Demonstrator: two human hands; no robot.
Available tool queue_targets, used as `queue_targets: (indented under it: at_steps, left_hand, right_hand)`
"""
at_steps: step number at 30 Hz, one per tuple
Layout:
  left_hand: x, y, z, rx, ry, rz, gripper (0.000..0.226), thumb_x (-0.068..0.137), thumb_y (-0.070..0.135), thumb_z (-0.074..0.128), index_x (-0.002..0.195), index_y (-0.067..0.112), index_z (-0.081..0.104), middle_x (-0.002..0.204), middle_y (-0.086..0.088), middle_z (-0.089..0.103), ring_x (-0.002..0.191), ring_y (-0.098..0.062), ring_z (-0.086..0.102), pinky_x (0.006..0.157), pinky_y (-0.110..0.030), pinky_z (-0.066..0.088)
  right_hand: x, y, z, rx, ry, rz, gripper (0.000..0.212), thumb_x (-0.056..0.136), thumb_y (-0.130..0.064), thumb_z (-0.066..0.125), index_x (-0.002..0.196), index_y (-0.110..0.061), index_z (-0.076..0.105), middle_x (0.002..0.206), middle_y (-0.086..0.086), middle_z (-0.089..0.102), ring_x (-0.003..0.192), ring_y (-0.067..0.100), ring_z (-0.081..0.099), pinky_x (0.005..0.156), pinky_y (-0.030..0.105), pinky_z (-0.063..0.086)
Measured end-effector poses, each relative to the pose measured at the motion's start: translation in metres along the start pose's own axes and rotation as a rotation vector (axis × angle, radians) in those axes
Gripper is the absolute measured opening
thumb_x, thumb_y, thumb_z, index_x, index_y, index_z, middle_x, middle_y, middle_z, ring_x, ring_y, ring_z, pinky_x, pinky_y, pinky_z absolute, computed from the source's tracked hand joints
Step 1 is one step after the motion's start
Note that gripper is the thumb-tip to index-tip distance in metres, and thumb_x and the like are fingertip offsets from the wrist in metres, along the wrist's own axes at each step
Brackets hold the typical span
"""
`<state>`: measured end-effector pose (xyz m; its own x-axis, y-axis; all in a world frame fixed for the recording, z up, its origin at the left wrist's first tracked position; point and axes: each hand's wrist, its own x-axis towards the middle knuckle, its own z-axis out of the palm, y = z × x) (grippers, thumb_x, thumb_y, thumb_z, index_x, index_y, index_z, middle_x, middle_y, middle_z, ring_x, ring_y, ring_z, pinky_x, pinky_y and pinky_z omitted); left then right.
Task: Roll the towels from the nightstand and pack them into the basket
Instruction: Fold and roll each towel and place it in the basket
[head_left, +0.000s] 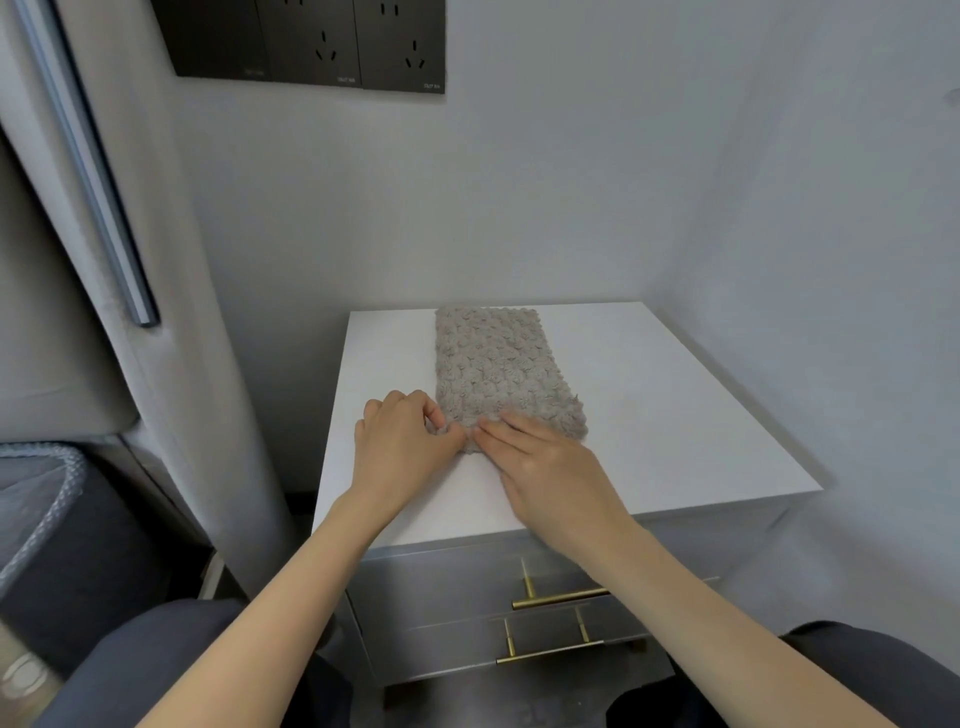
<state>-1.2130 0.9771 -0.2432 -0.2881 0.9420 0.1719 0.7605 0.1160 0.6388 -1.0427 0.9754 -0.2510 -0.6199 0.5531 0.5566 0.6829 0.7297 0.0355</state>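
Towel (498, 364), near edge pinched by left hand (408, 447)

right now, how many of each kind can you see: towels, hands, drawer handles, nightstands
towel: 1
hands: 2 (left hand, right hand)
drawer handles: 2 (upper handle, lower handle)
nightstand: 1
total: 6
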Motion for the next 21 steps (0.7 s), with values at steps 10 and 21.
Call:
queue_targets:
  at_steps: [10,21]
  left_hand:
    - [0.0,-0.004,-0.006,-0.024,0.041,0.158,0.009,0.081,0.027,0.065,0.086,0.027,0.058,0.085,0.009,0.051,0.091,-0.018,0.045,0.07,-0.028,0.034]
    - [-0.01,-0.016,-0.015,0.207,-0.071,0.524,0.037,0.086,0.032,0.058,0.122,0.04,0.062,0.124,0.028,0.057,0.131,0.001,0.04,0.098,-0.02,0.039]
  right_hand:
    - [-0.015,0.035,-0.016,0.043,-0.273,0.279,0.043,0.097,-0.025,0.042,0.139,-0.032,0.048,0.145,-0.017,0.043,0.137,0.0,0.033,0.105,0.025,0.037]
    - [-0.02,0.061,-0.017,0.113,-0.311,0.235,0.043,0.103,-0.015,0.038,0.144,-0.028,0.041,0.145,-0.012,0.044,0.135,0.006,0.035,0.104,0.025,0.039]
